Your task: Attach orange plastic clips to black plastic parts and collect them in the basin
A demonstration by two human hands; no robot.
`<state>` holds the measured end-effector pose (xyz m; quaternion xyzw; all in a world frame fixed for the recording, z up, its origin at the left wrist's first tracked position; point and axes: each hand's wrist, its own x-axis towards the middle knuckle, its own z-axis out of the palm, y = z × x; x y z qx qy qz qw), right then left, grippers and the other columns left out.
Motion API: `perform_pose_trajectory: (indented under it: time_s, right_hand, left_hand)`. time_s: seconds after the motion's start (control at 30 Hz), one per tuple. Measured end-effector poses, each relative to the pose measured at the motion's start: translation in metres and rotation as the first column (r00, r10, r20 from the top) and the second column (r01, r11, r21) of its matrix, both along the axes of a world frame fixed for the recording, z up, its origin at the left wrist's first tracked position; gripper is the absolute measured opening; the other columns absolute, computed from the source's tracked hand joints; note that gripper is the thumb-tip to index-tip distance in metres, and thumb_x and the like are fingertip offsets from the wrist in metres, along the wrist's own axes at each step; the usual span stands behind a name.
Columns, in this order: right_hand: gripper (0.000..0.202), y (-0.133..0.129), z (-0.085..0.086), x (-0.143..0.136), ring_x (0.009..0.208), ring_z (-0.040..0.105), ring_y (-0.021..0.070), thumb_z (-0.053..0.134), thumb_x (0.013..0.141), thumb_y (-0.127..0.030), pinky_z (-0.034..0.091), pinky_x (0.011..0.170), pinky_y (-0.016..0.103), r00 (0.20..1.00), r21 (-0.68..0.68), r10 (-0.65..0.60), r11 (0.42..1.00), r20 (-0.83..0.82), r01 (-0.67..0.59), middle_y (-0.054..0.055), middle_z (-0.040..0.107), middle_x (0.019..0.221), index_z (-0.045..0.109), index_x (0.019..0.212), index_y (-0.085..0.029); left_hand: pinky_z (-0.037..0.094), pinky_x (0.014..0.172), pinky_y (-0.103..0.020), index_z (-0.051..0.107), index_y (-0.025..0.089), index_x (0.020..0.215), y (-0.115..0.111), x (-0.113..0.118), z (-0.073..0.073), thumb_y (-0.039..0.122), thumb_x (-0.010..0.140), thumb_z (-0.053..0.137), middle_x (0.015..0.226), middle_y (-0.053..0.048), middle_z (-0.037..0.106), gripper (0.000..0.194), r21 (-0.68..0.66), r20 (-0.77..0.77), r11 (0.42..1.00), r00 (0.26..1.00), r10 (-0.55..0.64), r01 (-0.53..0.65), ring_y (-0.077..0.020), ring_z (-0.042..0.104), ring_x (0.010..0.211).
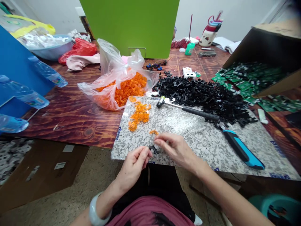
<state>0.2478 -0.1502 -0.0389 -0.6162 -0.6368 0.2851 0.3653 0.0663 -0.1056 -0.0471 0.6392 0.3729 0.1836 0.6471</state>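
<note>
Near the front edge of the speckled stone-patterned board, my left hand (pixel 134 164) pinches a small black plastic part (pixel 154 150) between thumb and fingers. My right hand (pixel 176 149) is just right of that part, its thumb and fingers closed; anything in them is too small to make out. A single orange clip-like piece (pixel 153 132) lies just beyond my right fingertips. Farther off is a small heap of orange plastic pieces (pixel 139 116). Thin clear rods (pixel 182 121) are spread beyond my right hand, with a large pile of black plastic parts (pixel 197 92) behind them.
A hammer (pixel 188 109) lies across the rods and black pile, near blue-handled pliers (pixel 244 150). An open plastic bag (pixel 105 94) of orange pieces sits left. Green circuit boards (pixel 254 75) spill from a cardboard box (pixel 279 81). A green panel (pixel 131 28) stands behind.
</note>
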Motion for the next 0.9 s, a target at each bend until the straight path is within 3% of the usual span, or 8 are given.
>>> perform_pose_trajectory:
  time_s: [0.1,0.2,0.3,0.47,0.57,0.67,0.77,0.9]
  right_hand:
    - [0.019,0.020,-0.003,0.024,0.092,0.054,0.0212,0.050,0.091,-0.019,0.039,0.081,0.034,0.907,0.080,0.033,0.994,0.420,-0.073,0.007,0.064,0.103,0.065,0.103,-0.022]
    - [0.030,0.032,-0.006,0.036,0.097,0.051,0.0221,0.047,0.091,-0.013,0.036,0.083,0.035,0.784,0.016,0.182,0.971,0.594,-0.238,0.007,0.059,0.116,0.062,0.112,-0.028]
    - [0.029,0.038,-0.008,0.038,0.094,0.052,0.0204,0.046,0.093,-0.017,0.035,0.081,0.034,0.747,0.002,0.243,0.951,0.618,-0.310,0.006,0.059,0.114,0.060,0.114,-0.029]
    - [0.021,0.043,-0.011,0.032,0.092,0.053,0.0200,0.050,0.093,-0.033,0.034,0.078,0.033,0.745,0.055,0.262,0.927,0.613,-0.370,0.007,0.062,0.105,0.063,0.105,-0.022]
    - [0.023,0.044,-0.014,0.027,0.089,0.055,0.0190,0.044,0.095,-0.030,0.035,0.078,0.032,0.787,0.131,0.249,0.914,0.564,-0.383,0.008,0.064,0.100,0.063,0.097,-0.018]
    - [0.021,0.042,-0.012,0.024,0.081,0.056,0.0174,0.041,0.095,-0.024,0.038,0.075,0.030,0.881,0.172,0.204,0.938,0.426,-0.300,0.008,0.065,0.090,0.060,0.092,-0.015]
    - [0.013,0.037,0.001,0.022,0.068,0.053,0.0147,0.047,0.087,-0.021,0.038,0.067,0.026,0.928,0.055,0.178,0.977,0.327,-0.207,0.005,0.062,0.076,0.058,0.086,-0.015]
    - [0.008,0.032,0.021,0.018,0.062,0.050,0.0140,0.049,0.076,-0.018,0.035,0.063,0.026,0.870,-0.151,0.269,0.962,0.413,-0.226,0.003,0.060,0.069,0.057,0.077,-0.017]
  left_hand:
    - [0.028,0.047,-0.020,0.052,0.016,0.075,0.008,0.000,0.001,0.044,0.090,0.044,0.057,0.006,0.038,0.033,-0.206,0.056,0.974,0.992,0.111,-0.097,-0.0077,0.032,0.049]
    - [0.029,0.049,-0.020,0.053,0.015,0.077,0.011,-0.003,0.000,0.047,0.088,0.047,0.059,0.006,0.040,0.035,-0.320,0.081,0.934,0.977,0.195,-0.160,-0.0071,0.035,0.051]
    - [0.030,0.049,-0.019,0.055,0.014,0.080,0.012,-0.007,-0.001,0.046,0.088,0.049,0.061,0.005,0.042,0.034,-0.389,0.109,0.905,0.967,0.229,-0.171,-0.0067,0.036,0.052]
    - [0.032,0.050,-0.019,0.057,0.014,0.082,0.015,-0.010,-0.002,0.043,0.089,0.050,0.062,0.004,0.044,0.031,-0.465,0.158,0.872,0.955,0.252,-0.153,-0.0065,0.039,0.052]
    - [0.032,0.050,-0.019,0.057,0.014,0.082,0.017,-0.011,-0.002,0.043,0.089,0.050,0.062,0.004,0.044,0.031,-0.475,0.154,0.867,0.955,0.252,-0.152,-0.0062,0.040,0.052]
    - [0.032,0.049,-0.019,0.058,0.013,0.082,0.018,-0.012,-0.003,0.044,0.089,0.049,0.062,0.004,0.044,0.033,-0.482,0.149,0.862,0.956,0.253,-0.153,-0.0061,0.040,0.051]
    - [0.032,0.049,-0.019,0.058,0.014,0.081,0.018,-0.013,-0.005,0.045,0.088,0.050,0.062,0.004,0.045,0.034,-0.482,0.155,0.860,0.949,0.274,-0.170,-0.0064,0.042,0.052]
    - [0.033,0.049,-0.019,0.058,0.014,0.080,0.019,-0.013,-0.005,0.048,0.086,0.052,0.062,0.003,0.047,0.035,-0.489,0.155,0.852,0.943,0.295,-0.187,-0.0069,0.042,0.051]
